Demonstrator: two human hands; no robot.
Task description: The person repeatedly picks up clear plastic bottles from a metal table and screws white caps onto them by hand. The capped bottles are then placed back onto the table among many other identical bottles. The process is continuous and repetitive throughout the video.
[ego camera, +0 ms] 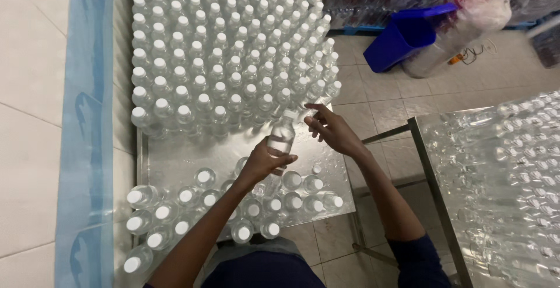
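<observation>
Your left hand (262,162) has its grip closed round the lower body of a clear plastic bottle with a white cap (283,133), held above the wet metal counter (175,160) just in front of the packed block of capped bottles (227,43). Your right hand (332,129) is open, fingers spread beside the cap. A wet bottle could slip in a one-handed grip, and if it swings it may topple the front row or the loose bottles nearest you (192,206).

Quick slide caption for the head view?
Left hand holds a capped bottle over a wet steel table; right hand reaches in.
</observation>
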